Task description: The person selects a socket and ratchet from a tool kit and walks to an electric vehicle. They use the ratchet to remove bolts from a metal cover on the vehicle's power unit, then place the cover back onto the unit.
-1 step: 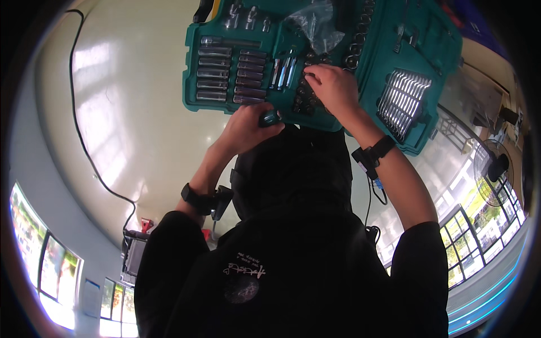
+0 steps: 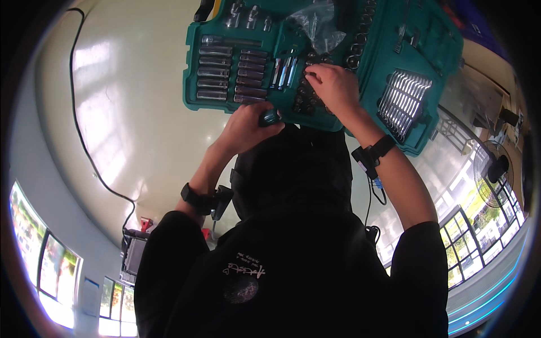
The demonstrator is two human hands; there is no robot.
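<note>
An open green tool case lies in front of me at the top of the view. My left hand is closed around a dark green, rounded handle at the case's near edge; the rest of that tool is hidden. Over the small sockets in the middle of the case, my right hand has its thumb and forefinger pinched together. Whatever sits between those fingertips is too small to make out. Left of the right hand lie slim silver pieces, and beyond them rows of long sockets.
A clear plastic bag rests across the case's far part. Silver combination wrenches fill the right half. A black cable runs down the pale surface at left. Bands with small devices sit on both forearms. A fan stands at far right.
</note>
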